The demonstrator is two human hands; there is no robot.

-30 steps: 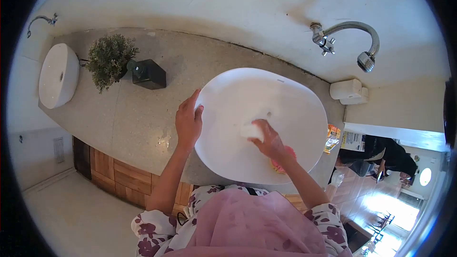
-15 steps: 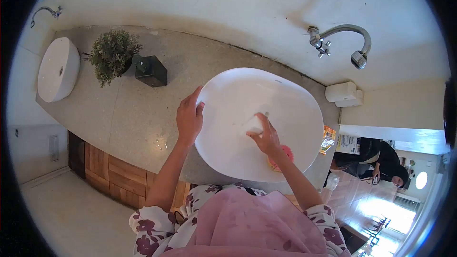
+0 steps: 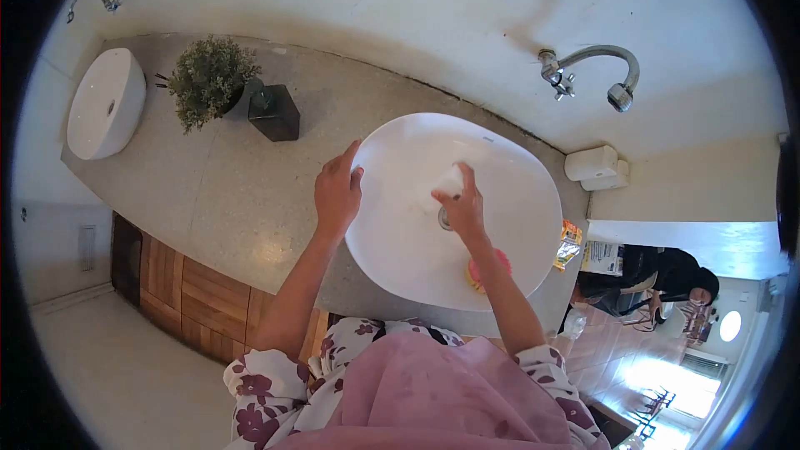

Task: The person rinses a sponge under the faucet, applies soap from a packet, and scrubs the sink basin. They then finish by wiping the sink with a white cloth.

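White wad: the small white piece (image 3: 448, 182), cloth, tissue or sponge (too blurred to tell), has moved within the washbasin (image 3: 396, 258) from above the drain (image 3: 444, 217) to its far side.
Drain: the metal ring, covered a moment ago, now shows just near and left of the right wrist; I judge that the rubbing is shifting from the middle of the bowl to its far part.
Right hand (image 3: 467, 210): it has gone farther toward the wall with the wad, the forearm reaching in from the near right side, palm downward.
Right fingers: curled partly closed, thumb on the left and the others on the far right, with the white wad pinched between; how firmly, I cannot tell.
Left hand (image 3: 337, 196): unchanged in place, at the left rim, its forearm rising from the near left.
Left fingers: stretched out along the rim, thumb parted from them, touching the basin and not closed round anything visible.
Pink-and-yellow item (image 3: 476, 273): inside the basin at its near right, partly hidden by the right forearm, as in the preceding views.
Yellow packet (image 3: 568, 244): on the counter (image 3: 225, 175), just right of the basin.
Faucet (image 3: 602, 51): on the far wall to the right, its spout well apart from both hands.
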